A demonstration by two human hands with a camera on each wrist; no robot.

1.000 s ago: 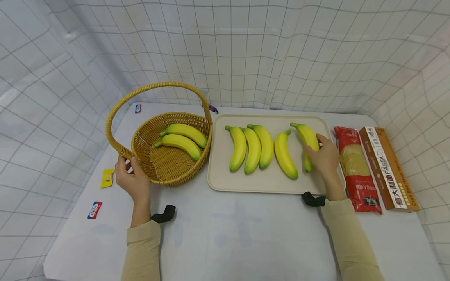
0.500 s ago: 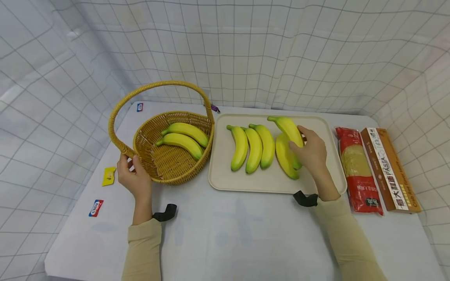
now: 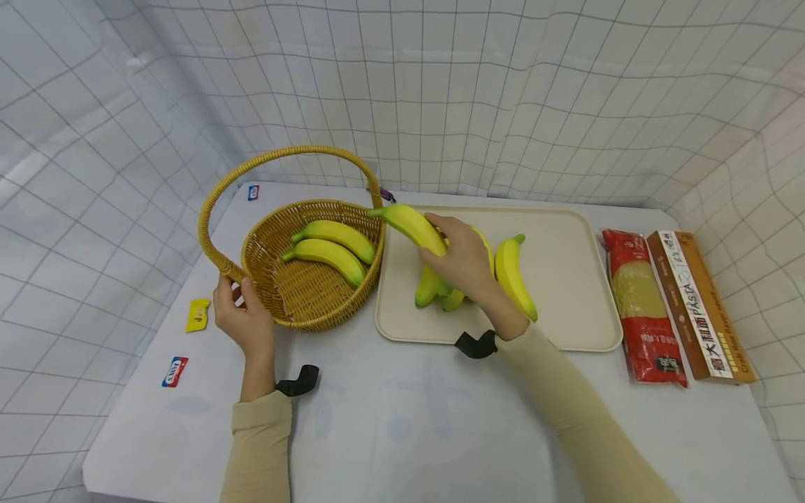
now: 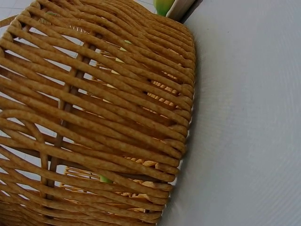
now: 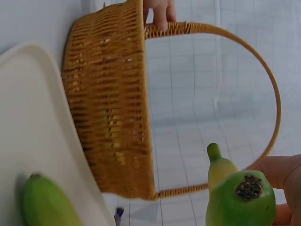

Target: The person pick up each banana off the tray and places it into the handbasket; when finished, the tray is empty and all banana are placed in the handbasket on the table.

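Note:
My right hand [image 3: 462, 257] grips a yellow-green banana [image 3: 409, 227] above the left part of a cream tray [image 3: 572, 279]; its stem reaches the right rim of a wicker basket [image 3: 321, 314]. In the right wrist view the dark tip of this banana [image 5: 241, 202] faces the camera. The basket holds two bananas [image 3: 327, 258] lying side by side. At its left side my left hand [image 3: 245, 314] holds the base of the arched handle [image 3: 210, 241]. On the tray one banana [image 3: 514, 276] lies in plain sight; others are partly hidden beneath my right hand. Close-up basket weave [image 4: 103, 103] fills the left wrist view.
Right of the tray lie a red pasta packet [image 3: 644, 307] and a brown pasta box [image 3: 701, 307]. Small wrappers, one yellow [image 3: 198, 315] and one red-and-blue [image 3: 174, 372], lie left of the basket. A purple item [image 3: 387, 195] sits behind the basket.
My right hand has lifted a banana from the tray's right side and carried it left to the basket's edge. The left hand stays at the handle.

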